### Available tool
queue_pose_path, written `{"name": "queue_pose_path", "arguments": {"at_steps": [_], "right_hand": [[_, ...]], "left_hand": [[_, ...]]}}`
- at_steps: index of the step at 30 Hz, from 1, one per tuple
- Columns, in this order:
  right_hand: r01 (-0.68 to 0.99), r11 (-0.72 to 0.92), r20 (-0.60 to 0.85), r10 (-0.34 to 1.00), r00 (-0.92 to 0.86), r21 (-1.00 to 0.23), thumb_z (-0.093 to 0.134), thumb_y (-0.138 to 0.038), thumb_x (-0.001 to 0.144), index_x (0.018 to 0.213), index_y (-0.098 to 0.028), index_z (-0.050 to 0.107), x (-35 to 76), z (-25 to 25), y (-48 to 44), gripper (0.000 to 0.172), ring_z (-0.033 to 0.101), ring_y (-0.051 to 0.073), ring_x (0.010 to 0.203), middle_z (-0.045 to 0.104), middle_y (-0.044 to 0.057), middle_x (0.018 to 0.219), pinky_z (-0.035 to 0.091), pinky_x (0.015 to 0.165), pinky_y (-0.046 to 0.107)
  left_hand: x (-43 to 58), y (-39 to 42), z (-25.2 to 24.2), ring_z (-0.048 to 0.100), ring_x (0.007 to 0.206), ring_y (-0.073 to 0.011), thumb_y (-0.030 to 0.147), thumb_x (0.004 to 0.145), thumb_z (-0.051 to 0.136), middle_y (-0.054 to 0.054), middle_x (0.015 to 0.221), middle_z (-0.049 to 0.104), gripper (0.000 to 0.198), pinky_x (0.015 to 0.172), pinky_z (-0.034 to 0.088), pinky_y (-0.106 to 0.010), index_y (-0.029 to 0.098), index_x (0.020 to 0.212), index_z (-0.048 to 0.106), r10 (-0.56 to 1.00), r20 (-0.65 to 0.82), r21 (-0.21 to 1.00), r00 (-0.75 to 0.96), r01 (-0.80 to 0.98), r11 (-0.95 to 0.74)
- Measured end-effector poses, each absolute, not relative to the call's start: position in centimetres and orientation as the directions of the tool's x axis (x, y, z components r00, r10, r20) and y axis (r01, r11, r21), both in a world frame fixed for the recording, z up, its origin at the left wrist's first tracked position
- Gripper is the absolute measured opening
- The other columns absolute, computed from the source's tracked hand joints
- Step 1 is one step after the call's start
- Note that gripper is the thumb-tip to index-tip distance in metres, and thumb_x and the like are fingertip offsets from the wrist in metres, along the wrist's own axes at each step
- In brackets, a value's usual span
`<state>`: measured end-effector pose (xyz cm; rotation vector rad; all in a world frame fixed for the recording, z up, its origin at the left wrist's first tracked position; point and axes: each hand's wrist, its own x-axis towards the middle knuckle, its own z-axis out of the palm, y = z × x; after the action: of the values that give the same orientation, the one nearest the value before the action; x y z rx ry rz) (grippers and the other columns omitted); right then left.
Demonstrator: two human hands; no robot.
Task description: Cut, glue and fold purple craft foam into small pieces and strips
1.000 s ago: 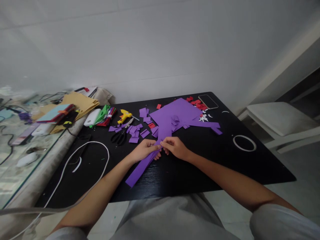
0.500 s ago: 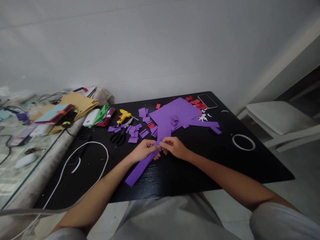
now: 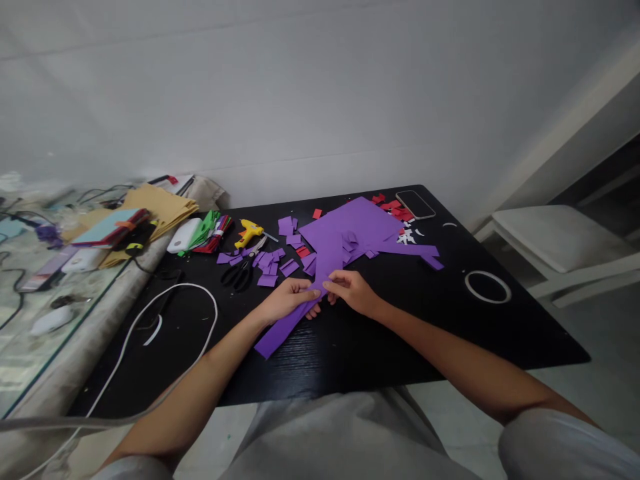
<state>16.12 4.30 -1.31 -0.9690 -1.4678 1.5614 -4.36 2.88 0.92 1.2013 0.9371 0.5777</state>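
Note:
A long purple paper strip (image 3: 281, 337) slants across the near part of the table, pinched in both hands. My left hand (image 3: 293, 298) grips it with the thumb on top and fingers beneath. My right hand (image 3: 350, 291) pinches its upper part between thumb and fingers, close beside the left thumb. Just beyond the hands another wide purple strip (image 3: 329, 255) reaches back to a large purple sheet (image 3: 355, 217). Small cut purple pieces (image 3: 267, 263) are scattered to the left of it, near black-handled scissors (image 3: 243, 272) and a yellow glue gun (image 3: 249, 233).
On the black table (image 3: 400, 340) lie a phone (image 3: 416, 204), red scraps (image 3: 399, 210), white scraps (image 3: 407, 235) and a white ring (image 3: 487, 286). A white cable (image 3: 216, 310) loops at left, below a bundle of green and red sheets (image 3: 207, 233). A white chair (image 3: 543, 233) stands at right.
The near end of the held strip has shifted slightly up and to the right. My right hand has slid a little up and right along it; my left hand stays nearly in place.

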Motion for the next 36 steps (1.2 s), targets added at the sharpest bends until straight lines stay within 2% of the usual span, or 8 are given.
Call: {"name": "queue_pose_path", "arguments": {"at_steps": [3,10,16,21,29,33,36], "right_hand": [[-0.045,-0.071,-0.045,0.899,-0.436,-0.996,0.08,-0.05,0.072,0.073,-0.018,0.063,16.0,-1.3,4.1,0.036,0.062,0.015,0.054,0.064,-0.001,0.058,0.054,0.057,0.028],[-0.033,-0.072,-0.052,0.91,-0.412,-0.997,0.079,-0.047,0.073,0.068,-0.018,0.06,15.8,-1.5,4.1,0.035,0.059,0.013,0.049,0.062,-0.002,0.055,0.052,0.053,0.026],[-0.012,-0.091,-0.074,0.871,-0.486,-0.996,0.074,-0.043,0.076,0.069,-0.018,0.059,15.9,-1.6,4.1,0.031,0.061,0.013,0.051,0.064,-0.001,0.057,0.052,0.054,0.026],[-0.011,-0.093,-0.074,0.854,-0.516,-0.996,0.075,-0.043,0.075,0.065,-0.019,0.053,15.9,-1.6,4.0,0.034,0.062,0.014,0.05,0.062,-0.003,0.055,0.053,0.053,0.026],[-0.006,-0.059,-0.051,0.907,-0.417,-0.998,0.071,-0.036,0.076,0.062,-0.02,0.051,15.9,-1.5,4.6,0.03,0.059,0.013,0.047,0.061,-0.003,0.052,0.051,0.049,0.025],[-0.003,-0.056,-0.051,0.931,-0.363,-0.998,0.073,-0.038,0.074,0.059,-0.021,0.047,16.4,-1.3,5.1,0.034,0.06,0.013,0.047,0.06,-0.003,0.052,0.05,0.05,0.025],[-0.013,-0.053,-0.045,0.935,-0.352,-0.999,0.072,-0.038,0.075,0.061,-0.02,0.05,16.8,-1.1,5.4,0.031,0.06,0.013,0.048,0.061,-0.002,0.054,0.051,0.051,0.025]], "left_hand": [[-4.2,2.8,1.0,0.069,0.06,-0.0165,0.051,0.078,0.077,-0.009,0.071,0.073,0.043,0.058,0.056,-0.027,0.01,0.082,0.066,0.799,-0.311,0.948,0.515,0.11,0.298],[-4.1,2.8,1.0,0.068,0.059,-0.0158,0.051,0.077,0.078,-0.008,0.07,0.072,0.044,0.058,0.055,-0.026,0.01,0.082,0.066,0.797,-0.303,0.95,0.523,0.101,0.295],[-4.2,2.7,0.8,0.069,0.059,-0.0158,0.051,0.076,0.079,-0.007,0.069,0.072,0.043,0.059,0.057,-0.026,0.01,0.082,0.067,0.781,-0.317,0.946,0.537,0.125,0.298],[-4.3,2.7,0.6,0.07,0.061,-0.016,0.05,0.078,0.078,-0.007,0.071,0.073,0.041,0.06,0.057,-0.026,0.01,0.084,0.068,0.765,-0.303,0.95,0.568,0.121,0.287],[-4.8,3.2,0.8,0.069,0.062,-0.0153,0.05,0.082,0.075,-0.007,0.073,0.073,0.041,0.062,0.057,-0.026,0.011,0.083,0.066,0.757,-0.279,0.959,0.591,0.129,0.253],[-5.6,3.8,1.0,0.07,0.062,-0.0158,0.049,0.08,0.077,-0.008,0.073,0.073,0.039,0.062,0.057,-0.027,0.011,0.08,0.064,0.739,-0.321,0.946,0.593,0.165,0.279],[-6.4,4.2,1.2,0.07,0.061,-0.0163,0.048,0.08,0.077,-0.009,0.074,0.074,0.039,0.063,0.058,-0.028,0.011,0.081,0.065,0.721,-0.338,0.941,0.605,0.196,0.278]]}}
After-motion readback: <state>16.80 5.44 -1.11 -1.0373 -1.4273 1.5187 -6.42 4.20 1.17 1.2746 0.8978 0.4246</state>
